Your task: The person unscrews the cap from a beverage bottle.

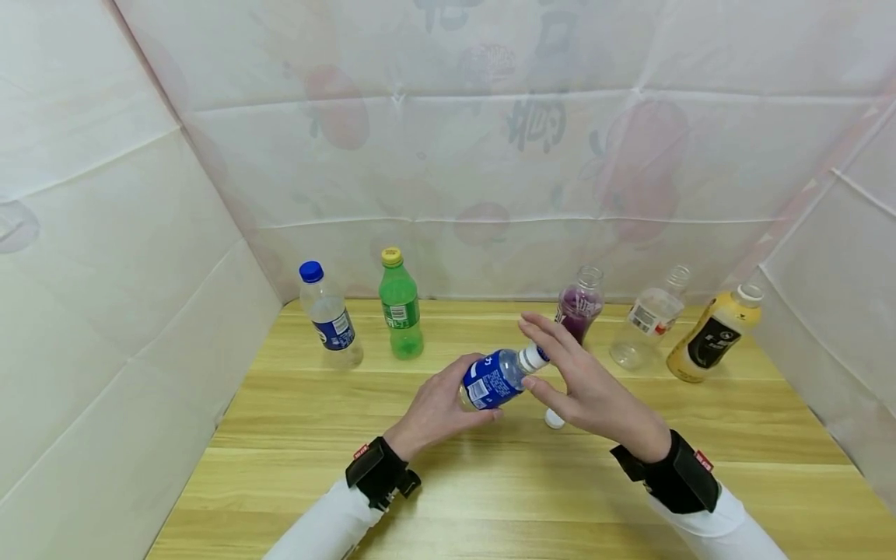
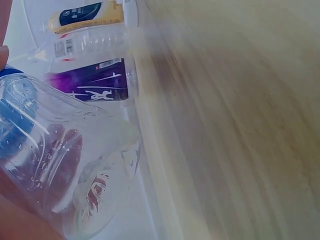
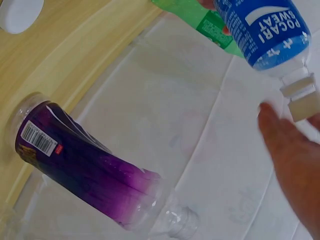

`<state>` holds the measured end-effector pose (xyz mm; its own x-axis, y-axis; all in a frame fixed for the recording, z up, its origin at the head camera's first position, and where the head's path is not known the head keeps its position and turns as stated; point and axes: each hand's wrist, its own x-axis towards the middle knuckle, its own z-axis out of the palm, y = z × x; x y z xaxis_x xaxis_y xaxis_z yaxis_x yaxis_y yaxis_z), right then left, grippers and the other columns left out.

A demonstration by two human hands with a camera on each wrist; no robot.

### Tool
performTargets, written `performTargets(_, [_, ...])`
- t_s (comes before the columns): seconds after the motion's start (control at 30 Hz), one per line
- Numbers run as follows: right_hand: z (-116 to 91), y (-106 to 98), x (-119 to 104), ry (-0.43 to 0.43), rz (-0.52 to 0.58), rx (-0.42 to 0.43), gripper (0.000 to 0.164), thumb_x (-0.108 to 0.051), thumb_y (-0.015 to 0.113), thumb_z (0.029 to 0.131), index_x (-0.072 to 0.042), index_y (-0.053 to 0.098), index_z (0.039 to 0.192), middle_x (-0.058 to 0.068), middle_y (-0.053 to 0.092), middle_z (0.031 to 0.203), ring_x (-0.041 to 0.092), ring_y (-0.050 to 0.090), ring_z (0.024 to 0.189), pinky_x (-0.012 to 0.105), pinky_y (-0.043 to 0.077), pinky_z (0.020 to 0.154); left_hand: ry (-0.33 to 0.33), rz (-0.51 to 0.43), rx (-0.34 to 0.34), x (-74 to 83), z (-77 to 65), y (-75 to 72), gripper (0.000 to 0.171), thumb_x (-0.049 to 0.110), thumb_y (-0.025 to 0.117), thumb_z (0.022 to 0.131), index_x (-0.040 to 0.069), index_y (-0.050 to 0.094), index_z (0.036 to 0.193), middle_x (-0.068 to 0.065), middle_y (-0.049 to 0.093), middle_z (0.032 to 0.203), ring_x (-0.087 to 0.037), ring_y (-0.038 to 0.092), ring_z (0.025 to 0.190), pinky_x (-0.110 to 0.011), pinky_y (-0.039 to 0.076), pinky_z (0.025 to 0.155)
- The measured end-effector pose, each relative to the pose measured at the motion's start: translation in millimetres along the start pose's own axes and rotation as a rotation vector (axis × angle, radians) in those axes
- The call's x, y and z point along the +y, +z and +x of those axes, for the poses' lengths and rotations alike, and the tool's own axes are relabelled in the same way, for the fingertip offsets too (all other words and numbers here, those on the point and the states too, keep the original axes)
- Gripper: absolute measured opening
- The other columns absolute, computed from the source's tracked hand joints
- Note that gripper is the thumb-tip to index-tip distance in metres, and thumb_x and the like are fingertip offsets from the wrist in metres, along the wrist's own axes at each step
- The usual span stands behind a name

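Note:
My left hand (image 1: pixel 444 404) grips a clear plastic Pocari Sweat bottle (image 1: pixel 488 379) with a blue label. The bottle is tilted above the table, its neck pointing up and right towards my right hand. A white cap (image 1: pixel 532 358) sits on the neck. My right hand (image 1: pixel 588 381) hovers around this cap with fingers extended and thumb apart; whether a fingertip touches it I cannot tell. In the left wrist view the clear bottle bottom (image 2: pixel 100 195) fills the lower left. The right wrist view shows the blue label (image 3: pixel 265 30) and my right hand's fingers (image 3: pixel 280 135) by the cap.
A blue-capped bottle (image 1: pixel 332 323) and a green bottle (image 1: pixel 400 311) stand back left. Back right are an uncapped purple-labelled bottle (image 1: pixel 579 303), an uncapped clear bottle (image 1: pixel 647 323) and a yellow bottle (image 1: pixel 710 334). A small white cap (image 1: pixel 554 419) lies on the wooden table (image 1: pixel 504 498).

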<state>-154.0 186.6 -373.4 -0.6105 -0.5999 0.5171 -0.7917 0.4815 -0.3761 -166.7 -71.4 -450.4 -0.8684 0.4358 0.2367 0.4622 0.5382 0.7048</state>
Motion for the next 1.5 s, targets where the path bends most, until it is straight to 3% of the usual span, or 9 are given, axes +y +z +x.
performTargets(0.1, [-0.7, 0.2, -1.1, 0.084, 0.003, 0.026, 0.073, -0.027, 0.066, 0.103, -0.006, 0.030, 0.162, 0.017, 0.028, 0.166, 0.039, 0.038, 0.146, 0.059, 0.042, 0.110, -0.008, 0.012, 0.003, 0.0, -0.4, 0.6, 0.083, 0.041, 0.088, 0.082, 0.014, 0.047, 0.150, -0.007, 0.063, 0.136, -0.025, 0.064, 0.120, -0.046, 0.055, 0.097])
performTargets(0.17, [-1.4, 0.9, -0.5, 0.120, -0.013, 0.075, 0.069, -0.034, 0.061, 0.106, -0.005, 0.032, 0.161, 0.019, 0.033, 0.163, 0.041, 0.040, 0.144, 0.061, 0.043, 0.107, -0.019, 0.016, 0.007, -0.8, -1.2, 0.6, 0.084, 0.041, 0.088, 0.082, 0.014, 0.047, 0.150, -0.008, 0.063, 0.136, -0.025, 0.063, 0.120, -0.046, 0.055, 0.097])
performTargets(0.33, [-1.8, 5.9, 3.9, 0.139, -0.125, 0.231, 0.064, -0.048, 0.043, 0.110, 0.000, 0.045, 0.153, 0.019, 0.061, 0.130, 0.028, 0.060, 0.105, 0.041, 0.048, 0.085, -0.028, 0.013, 0.023, -3.3, -3.1, -0.1, 0.084, 0.040, 0.089, 0.081, 0.013, 0.047, 0.149, -0.009, 0.063, 0.138, -0.027, 0.063, 0.122, -0.049, 0.054, 0.098])
performTargets(0.53, [2.1, 14.2, 7.2, 0.117, -0.244, 0.320, 0.069, -0.055, 0.032, 0.110, 0.003, 0.065, 0.131, 0.010, 0.065, 0.096, 0.021, 0.055, 0.077, 0.036, 0.042, 0.067, -0.019, 0.032, 0.045, -7.6, -3.5, 0.1, 0.084, 0.038, 0.090, 0.080, 0.014, 0.048, 0.149, -0.008, 0.063, 0.138, -0.026, 0.063, 0.123, -0.048, 0.054, 0.100])
performTargets(0.67, [5.3, 20.2, 5.2, 0.149, -0.253, 0.282, 0.063, -0.055, 0.039, 0.109, -0.002, 0.074, 0.116, 0.001, 0.061, 0.082, 0.016, 0.054, 0.071, 0.033, 0.044, 0.061, -0.025, 0.045, 0.047, -9.0, -4.0, 0.1, 0.084, 0.040, 0.089, 0.081, 0.016, 0.048, 0.150, -0.007, 0.063, 0.138, -0.025, 0.063, 0.123, -0.046, 0.053, 0.100])
performTargets(0.9, [8.2, 24.2, 3.7, 0.185, -0.188, 0.255, 0.044, -0.046, 0.062, 0.103, -0.004, 0.074, 0.108, -0.007, 0.051, 0.072, 0.007, 0.045, 0.062, 0.024, 0.038, 0.054, -0.012, 0.044, 0.046, -8.3, -3.0, 0.8, 0.084, 0.036, 0.090, 0.081, 0.015, 0.047, 0.150, -0.008, 0.062, 0.139, -0.025, 0.063, 0.123, -0.046, 0.054, 0.100])
performTargets(1.17, [9.0, 22.2, 2.3, 0.198, -0.131, 0.223, 0.020, -0.021, 0.079, 0.093, -0.006, 0.072, 0.103, -0.007, 0.052, 0.074, 0.007, 0.046, 0.063, 0.023, 0.039, 0.053, 0.005, 0.043, 0.038, -7.9, -2.5, 1.0, 0.083, 0.038, 0.089, 0.082, 0.013, 0.047, 0.149, -0.009, 0.063, 0.139, -0.026, 0.064, 0.122, -0.046, 0.055, 0.098])
performTargets(1.37, [8.0, 16.9, 1.9, 0.145, -0.058, 0.166, 0.022, -0.010, 0.076, 0.094, -0.006, 0.072, 0.114, -0.002, 0.066, 0.095, 0.008, 0.058, 0.079, 0.028, 0.053, 0.065, 0.010, 0.040, 0.039, -7.5, -2.8, 0.5, 0.082, 0.038, 0.089, 0.082, 0.013, 0.048, 0.149, -0.009, 0.063, 0.138, -0.026, 0.064, 0.121, -0.046, 0.055, 0.098])
performTargets(1.5, [6.2, 11.8, 1.8, 0.089, -0.039, 0.129, 0.028, -0.007, 0.075, 0.094, -0.010, 0.072, 0.122, 0.001, 0.066, 0.109, 0.011, 0.060, 0.092, 0.030, 0.054, 0.073, 0.007, 0.040, 0.039, -8.1, -3.3, 0.1, 0.083, 0.039, 0.089, 0.082, 0.012, 0.047, 0.149, -0.009, 0.063, 0.138, -0.026, 0.063, 0.122, -0.046, 0.055, 0.098])
